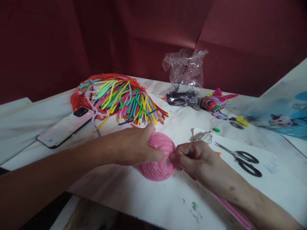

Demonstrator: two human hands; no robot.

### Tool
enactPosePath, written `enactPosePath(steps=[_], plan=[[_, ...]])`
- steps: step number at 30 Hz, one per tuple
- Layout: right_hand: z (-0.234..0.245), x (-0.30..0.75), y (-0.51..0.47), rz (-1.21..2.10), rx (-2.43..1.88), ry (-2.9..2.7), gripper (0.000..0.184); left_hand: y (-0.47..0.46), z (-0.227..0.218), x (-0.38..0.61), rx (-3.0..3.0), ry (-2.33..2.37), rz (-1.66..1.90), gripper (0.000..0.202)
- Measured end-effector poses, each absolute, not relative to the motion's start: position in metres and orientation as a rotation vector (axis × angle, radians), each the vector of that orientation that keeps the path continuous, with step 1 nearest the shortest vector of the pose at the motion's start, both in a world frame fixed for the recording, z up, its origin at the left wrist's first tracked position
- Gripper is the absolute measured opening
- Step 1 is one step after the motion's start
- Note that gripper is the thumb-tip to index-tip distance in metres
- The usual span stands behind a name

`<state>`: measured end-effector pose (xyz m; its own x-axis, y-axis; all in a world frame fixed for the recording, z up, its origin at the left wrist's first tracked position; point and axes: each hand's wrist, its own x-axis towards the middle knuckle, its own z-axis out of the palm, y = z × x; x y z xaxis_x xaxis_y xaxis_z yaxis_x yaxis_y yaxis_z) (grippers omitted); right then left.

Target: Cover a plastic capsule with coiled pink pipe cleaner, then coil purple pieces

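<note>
My left hand (134, 145) is wrapped around a pink ball (159, 159) wound from fuzzy pipe cleaner, holding it just above the white table (148, 198). My right hand (192, 156) is closed in a pinch against the ball's right side, gripping the pink pipe cleaner (230, 207) whose loose end trails back under my right forearm.
A pile of coloured pipe cleaners (124, 99) lies on a red bag behind the ball, with a phone (66, 127) to its left. Black-handled scissors (242, 158) lie at the right. A clear plastic bag (184, 80), a colourful pipe-cleaner figure (214, 102) and small beads sit further back.
</note>
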<state>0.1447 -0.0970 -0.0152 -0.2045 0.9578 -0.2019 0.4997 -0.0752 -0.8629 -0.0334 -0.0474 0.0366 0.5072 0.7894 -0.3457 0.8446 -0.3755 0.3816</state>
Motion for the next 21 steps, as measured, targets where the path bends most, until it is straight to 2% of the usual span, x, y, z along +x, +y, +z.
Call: enactPosePath(steps=[12, 16, 21], plan=[[-0.0176, 0.1474, -0.0988, 1.326, -1.437, -1.756, 0.037, -0.0485, 0.0339, -0.0354, 2.211, 1.343, -0.154, 0.065], [-0.0151, 0.1465, -0.0982, 1.309, -1.491, -1.776, 0.038, -0.0506, 0.0362, -0.0335, 2.239, 1.346, -0.180, 0.064], [-0.0128, 0.1450, -0.0961, 1.262, -1.521, -1.835, 0.032, -0.0531, 0.0388, -0.0325, 2.256, 1.351, -0.200, 0.053]])
